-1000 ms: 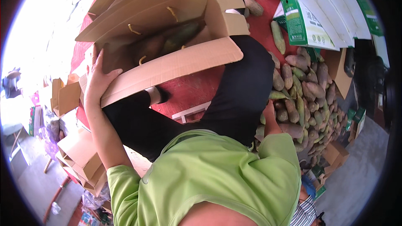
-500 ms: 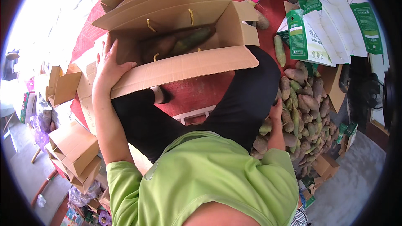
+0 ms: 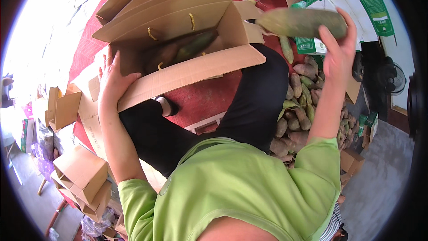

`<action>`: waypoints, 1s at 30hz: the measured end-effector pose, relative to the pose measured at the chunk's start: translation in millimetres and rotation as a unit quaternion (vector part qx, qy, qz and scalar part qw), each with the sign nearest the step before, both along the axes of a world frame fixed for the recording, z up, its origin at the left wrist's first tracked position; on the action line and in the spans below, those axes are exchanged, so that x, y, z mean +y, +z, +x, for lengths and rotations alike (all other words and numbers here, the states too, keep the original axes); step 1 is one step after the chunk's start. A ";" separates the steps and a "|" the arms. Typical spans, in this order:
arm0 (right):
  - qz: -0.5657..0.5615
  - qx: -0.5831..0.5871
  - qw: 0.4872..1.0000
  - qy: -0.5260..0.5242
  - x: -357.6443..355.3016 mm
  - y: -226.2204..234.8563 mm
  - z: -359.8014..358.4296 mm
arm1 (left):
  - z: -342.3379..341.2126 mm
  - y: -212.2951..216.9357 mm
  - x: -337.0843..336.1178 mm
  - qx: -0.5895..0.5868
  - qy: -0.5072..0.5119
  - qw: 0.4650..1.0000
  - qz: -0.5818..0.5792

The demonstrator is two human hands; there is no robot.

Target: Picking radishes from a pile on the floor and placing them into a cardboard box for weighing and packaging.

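My left hand point(image 3: 113, 82) grips the near left corner of an open brown cardboard box point(image 3: 191, 69) that rests on my knees, flaps spread. Inside the box lie long green and brown corn cobs point(image 3: 187, 49) in their husks. My right hand point(image 3: 339, 51) is raised at the right of the box and holds one long green cob point(image 3: 301, 22) level, just beyond the box's right flap.
A heap of several husked cobs point(image 3: 301, 116) lies on the ground at my right. Green and white flat cartons point(image 3: 356, 9) lean at the top right. Several empty brown boxes point(image 3: 78, 174) stand at the lower left. A red mat point(image 3: 200, 98) lies under the box.
My right hand has come up from the heap with a green cob and now holds it by the box's right flap. The box has shifted slightly; my left hand keeps its grip.
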State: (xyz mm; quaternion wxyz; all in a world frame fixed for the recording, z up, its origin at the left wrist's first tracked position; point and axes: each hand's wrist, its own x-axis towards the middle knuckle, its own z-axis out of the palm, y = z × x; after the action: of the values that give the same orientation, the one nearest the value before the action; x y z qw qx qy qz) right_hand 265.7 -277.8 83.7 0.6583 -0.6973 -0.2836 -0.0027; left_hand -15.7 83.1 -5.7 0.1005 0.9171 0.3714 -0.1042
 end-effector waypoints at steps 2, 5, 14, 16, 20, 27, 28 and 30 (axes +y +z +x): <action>-0.031 0.019 0.998 0.058 36.0 1.6 -7.1 | -5.2 -5.8 2.2 -0.009 -0.002 1.000 0.001; -0.146 -0.017 0.984 0.098 83.7 -18.4 -15.8 | -6.7 -5.1 1.5 -0.015 -0.002 1.000 0.004; -0.372 0.011 0.900 0.228 118.6 -86.6 5.0 | -8.4 -16.4 13.2 -0.027 -0.028 0.999 -0.010; -0.289 0.025 0.934 0.209 104.5 -83.8 9.4 | -14.6 -15.7 17.7 -0.014 -0.029 0.999 -0.005; -0.161 0.185 0.960 0.134 45.9 -94.6 31.5 | -13.1 -17.1 16.4 -0.029 -0.041 0.999 -0.004; -0.358 0.176 0.916 -0.044 -103.4 -215.3 29.1 | 3.3 -12.1 2.2 -0.018 -0.015 0.999 -0.030; -0.387 0.137 0.911 -0.035 -112.4 -242.0 19.9 | -6.8 -0.9 3.3 -0.016 -0.001 1.000 -0.019; -0.466 0.105 0.877 -0.053 -158.2 -292.9 -4.5 | -6.6 -16.0 9.1 -0.041 -0.014 0.999 -0.029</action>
State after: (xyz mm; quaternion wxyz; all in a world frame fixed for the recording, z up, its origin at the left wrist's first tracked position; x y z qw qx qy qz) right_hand 261.2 -435.9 -209.1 0.2824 -0.9335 -0.1440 0.1678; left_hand -22.2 92.2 -21.7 0.1404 0.9224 0.3509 -0.0790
